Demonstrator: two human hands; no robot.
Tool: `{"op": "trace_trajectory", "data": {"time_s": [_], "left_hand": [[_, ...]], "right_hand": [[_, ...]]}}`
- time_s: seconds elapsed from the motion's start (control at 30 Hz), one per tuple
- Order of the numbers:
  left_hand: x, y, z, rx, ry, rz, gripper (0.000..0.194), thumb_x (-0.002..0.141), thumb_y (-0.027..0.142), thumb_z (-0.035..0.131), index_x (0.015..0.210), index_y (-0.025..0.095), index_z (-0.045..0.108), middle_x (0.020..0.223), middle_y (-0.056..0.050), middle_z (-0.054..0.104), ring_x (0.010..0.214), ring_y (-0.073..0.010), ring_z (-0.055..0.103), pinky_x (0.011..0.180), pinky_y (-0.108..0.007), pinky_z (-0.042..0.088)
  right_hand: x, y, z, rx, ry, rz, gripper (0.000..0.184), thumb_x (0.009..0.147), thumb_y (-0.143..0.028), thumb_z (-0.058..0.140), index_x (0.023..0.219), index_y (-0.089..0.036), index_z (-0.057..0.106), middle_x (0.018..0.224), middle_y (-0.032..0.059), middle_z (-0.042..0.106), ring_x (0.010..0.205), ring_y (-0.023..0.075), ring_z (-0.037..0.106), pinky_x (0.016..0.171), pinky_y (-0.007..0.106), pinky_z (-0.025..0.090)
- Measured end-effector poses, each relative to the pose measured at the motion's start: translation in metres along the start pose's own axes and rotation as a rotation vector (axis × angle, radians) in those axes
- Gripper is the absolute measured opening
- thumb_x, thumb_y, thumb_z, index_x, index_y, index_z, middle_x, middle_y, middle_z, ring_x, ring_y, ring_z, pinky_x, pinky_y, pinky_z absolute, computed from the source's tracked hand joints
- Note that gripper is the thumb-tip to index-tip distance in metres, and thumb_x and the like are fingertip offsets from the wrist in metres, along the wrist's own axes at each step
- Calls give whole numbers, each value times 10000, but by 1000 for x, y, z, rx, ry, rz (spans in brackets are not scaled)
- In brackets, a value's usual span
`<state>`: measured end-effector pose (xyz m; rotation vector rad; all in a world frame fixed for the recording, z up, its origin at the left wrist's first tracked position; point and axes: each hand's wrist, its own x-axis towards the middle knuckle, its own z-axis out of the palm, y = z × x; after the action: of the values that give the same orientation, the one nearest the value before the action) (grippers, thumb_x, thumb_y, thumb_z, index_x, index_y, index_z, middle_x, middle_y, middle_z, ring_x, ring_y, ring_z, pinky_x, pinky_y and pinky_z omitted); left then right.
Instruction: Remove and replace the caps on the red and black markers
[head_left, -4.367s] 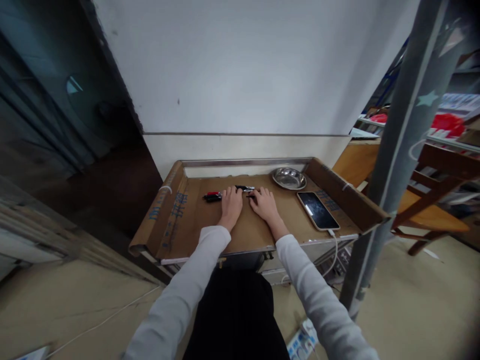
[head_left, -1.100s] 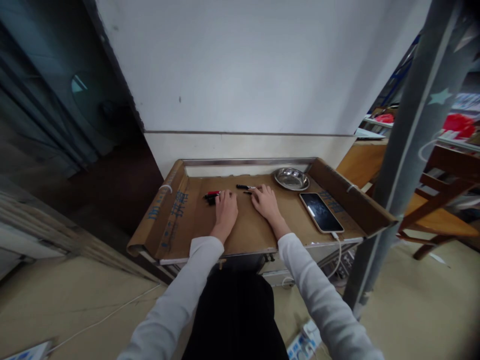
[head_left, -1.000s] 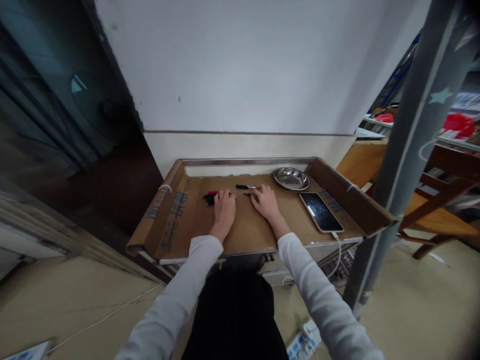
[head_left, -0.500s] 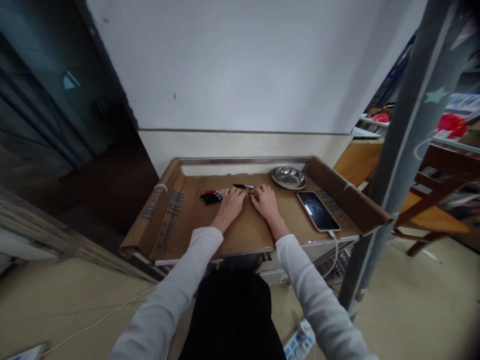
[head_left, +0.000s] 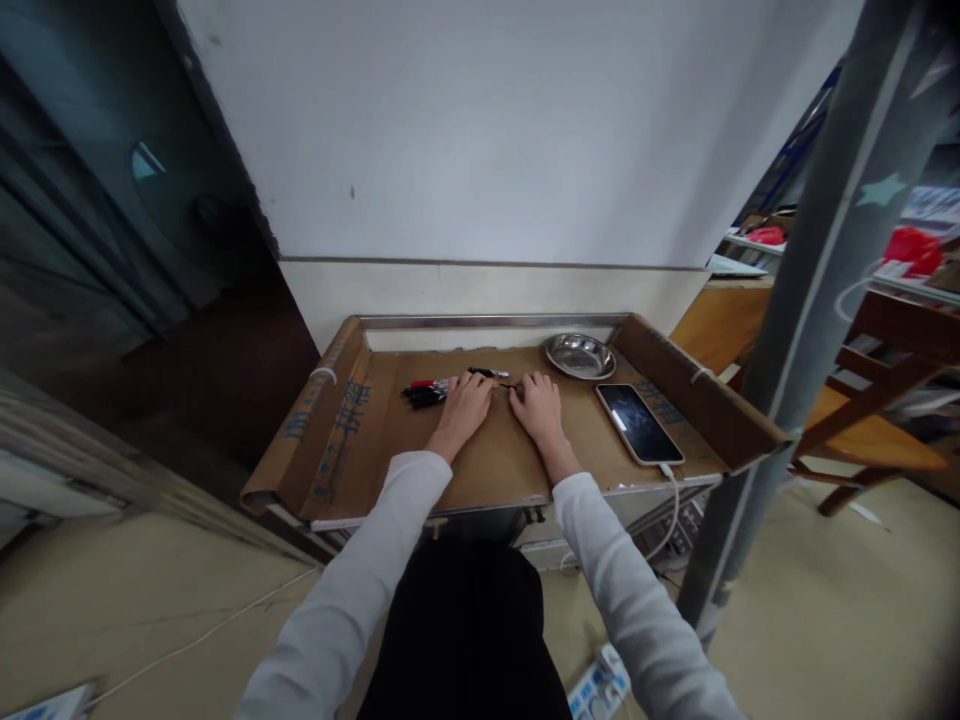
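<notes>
Both my hands rest on a cardboard-lined table. My left hand lies with fingers stretched toward a small bunch of black and red marker pens and touches its right end. My right hand lies flat, fingers apart, its fingertips beside a single black pen that lies further back. Neither hand grips anything that I can see.
A round steel dish sits at the back right of the table. A phone on a white cable lies near the right edge. A grey post stands at the right, wooden furniture behind it. A power strip lies on the floor.
My left hand has shifted from the left, by the pen bunch, toward the middle, and its fingers now point at the pens' right end. My right hand has barely moved.
</notes>
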<state>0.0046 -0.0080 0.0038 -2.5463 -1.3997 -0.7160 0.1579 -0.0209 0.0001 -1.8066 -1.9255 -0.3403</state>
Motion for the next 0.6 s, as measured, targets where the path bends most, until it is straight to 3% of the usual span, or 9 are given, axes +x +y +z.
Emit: {"op": "trace_trajectory", "data": {"time_s": [0.17,0.33,0.6], "left_hand": [[-3,-3,-4,-78,-38,73,206,882,205,418,960,238,606,996,-27,606,979,-184,485,825,-344,317],[0,-5,-3,-59,-16,13,164,876,300,465,931,206,588,966,-36,621,958,-194,496,806,-335,318],[3,-5,-3,-60,72,-128,187,908,287,396,959,207,558,958,-43,643,908,-191,523,777,-327,327]], "right_hand": [[0,3,0,0,51,39,192,847,-269,425,913,-160,569,924,104,581,884,228,466,743,318,305],[-1,1,-2,21,33,45,182,851,-279,430,903,-167,564,936,95,590,899,229,472,753,319,296],[-1,-5,-6,131,-3,-101,203,893,-274,380,945,-183,554,948,77,608,907,207,492,773,313,282]]}}
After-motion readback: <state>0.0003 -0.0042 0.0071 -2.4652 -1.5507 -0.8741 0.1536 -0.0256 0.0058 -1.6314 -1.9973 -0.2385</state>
